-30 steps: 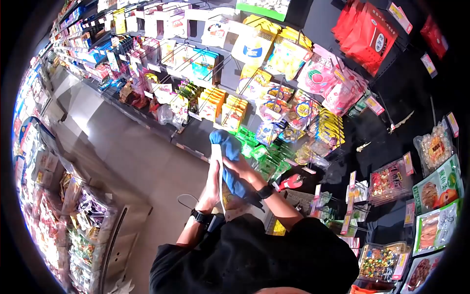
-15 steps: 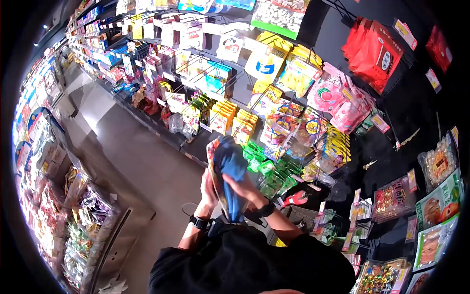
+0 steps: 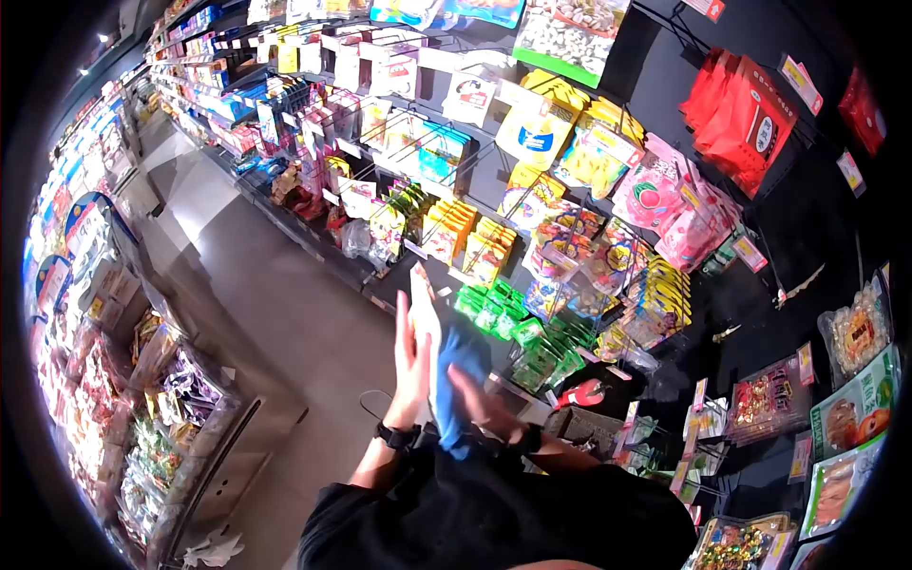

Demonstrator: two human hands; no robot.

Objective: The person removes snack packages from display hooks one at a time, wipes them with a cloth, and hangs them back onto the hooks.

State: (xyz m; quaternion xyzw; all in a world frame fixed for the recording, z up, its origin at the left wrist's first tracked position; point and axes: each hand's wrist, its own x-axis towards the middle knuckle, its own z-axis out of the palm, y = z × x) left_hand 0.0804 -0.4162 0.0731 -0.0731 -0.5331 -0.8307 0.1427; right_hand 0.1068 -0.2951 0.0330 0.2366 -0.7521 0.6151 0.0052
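Observation:
In front of my chest, my left hand rests along one side of a thin pale flat item, its fingers long and nearly straight. A reddish patch shows near the item's top; its kind cannot be made out. Against the other side lies a blue cloth, hanging down towards my black top. My right hand is on the cloth with its fingers curled into it, smeared by motion. Both wrists wear dark bands.
Snack packets hang on a dark pegboard shelf ahead and right, with green packets nearest my hands. Red bags hang higher up. On the left stands a bin of wrapped goods. A grey aisle floor runs between.
The cloth and pale item have turned, showing more of the item's pale side. My right hand has shifted lower on the cloth, and my left fingers have straightened. The view has swung slightly left.

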